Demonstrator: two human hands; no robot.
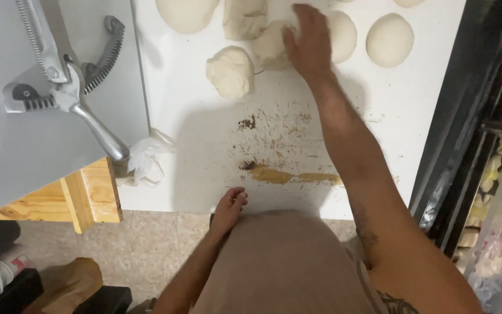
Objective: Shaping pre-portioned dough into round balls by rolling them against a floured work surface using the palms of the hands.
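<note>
Under the right hand [308, 40], flat and open on a rough dough lump [271, 43], shaping goes on; smooth dough balls [389, 39] lie beyond (another rough lump [230, 71] waits). Left hand [229, 207], loosely curled, rests on the desk [193, 116] edge.

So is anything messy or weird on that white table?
Yes. The white table has a brown smear near its front edge, with dark scratchy specks above it. The right hand rests on a rough dough lump.

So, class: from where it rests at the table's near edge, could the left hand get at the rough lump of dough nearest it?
Probably yes. The left hand lies at the table edge, and only bare, stained surface separates it from the rough dough lump. The right hand works on another piece to the side.
</note>
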